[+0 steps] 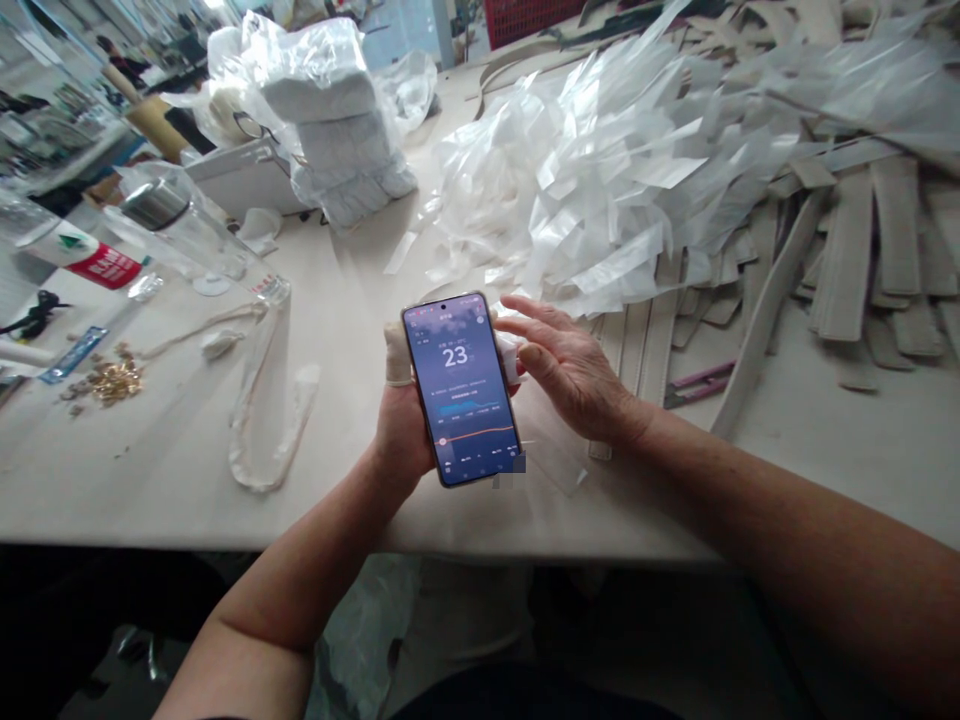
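A lit smartphone (465, 395) rests in my left hand (405, 420), which is wrapped round it from behind and from the left. Its screen shows a large 23 and a line graph on a blue-purple background. A pale cover sits on my left thumb, and some of the fingers are hidden behind the phone. Beside the phone's upper right edge is my right hand (574, 375), its fingers stretched out and apart, holding nothing. Whether a right fingertip touches the phone's edge I cannot tell.
Clear plastic sleeves (600, 180) and beige fabric straps (847, 260) pile up at the right. Wrapped white bundles (337, 120) stand at the back. On the left are a glass bottle (199, 235), a red-labelled plastic bottle (97, 255), small gold pieces (112, 380) and a looped strap (262, 470).
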Tool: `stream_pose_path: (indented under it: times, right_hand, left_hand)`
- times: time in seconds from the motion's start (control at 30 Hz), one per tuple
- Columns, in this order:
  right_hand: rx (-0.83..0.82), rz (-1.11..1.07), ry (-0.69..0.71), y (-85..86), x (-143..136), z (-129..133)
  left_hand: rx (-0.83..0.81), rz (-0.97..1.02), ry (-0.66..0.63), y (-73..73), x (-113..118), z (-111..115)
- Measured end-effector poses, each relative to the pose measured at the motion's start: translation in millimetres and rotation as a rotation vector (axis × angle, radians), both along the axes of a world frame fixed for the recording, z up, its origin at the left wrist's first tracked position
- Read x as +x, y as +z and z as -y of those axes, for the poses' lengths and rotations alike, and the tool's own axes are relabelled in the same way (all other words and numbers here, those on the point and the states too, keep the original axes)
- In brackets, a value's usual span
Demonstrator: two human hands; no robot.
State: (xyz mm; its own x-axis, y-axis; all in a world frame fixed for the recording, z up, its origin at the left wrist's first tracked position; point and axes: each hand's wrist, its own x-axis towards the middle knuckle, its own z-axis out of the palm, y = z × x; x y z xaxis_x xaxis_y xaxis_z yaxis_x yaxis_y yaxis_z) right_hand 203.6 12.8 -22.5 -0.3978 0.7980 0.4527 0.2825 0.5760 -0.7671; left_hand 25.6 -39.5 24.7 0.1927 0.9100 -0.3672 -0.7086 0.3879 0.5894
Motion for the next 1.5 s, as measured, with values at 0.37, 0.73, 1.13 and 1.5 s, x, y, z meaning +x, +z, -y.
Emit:
stream_pose_path:
  times: [0.37,0.73,1.13,1.5]
  right_hand:
    - [0.001,-0.029,0.01,-0.4,-0.6,0.9]
    - [-0.004,-0.015,0.006,-0.5,0.2,0.0]
    - [-0.001,-0.016,0.009,-0.6,-1.1,-0.5]
    - [-0.002,0.001,0.009,-0.5,-0.7,-1.0]
  left_hand:
    - [0.013,-0.014,-0.005,-2.0,-1.8,0.8]
    - [-0.006,0.01,-0.014,-1.9,-3.1,-0.3]
    - [0.012,-0.006,-0.014,-1.1,-1.6,-0.8]
    - [-0.019,-0.003,-0.004,-2.8,-2.4,-1.0]
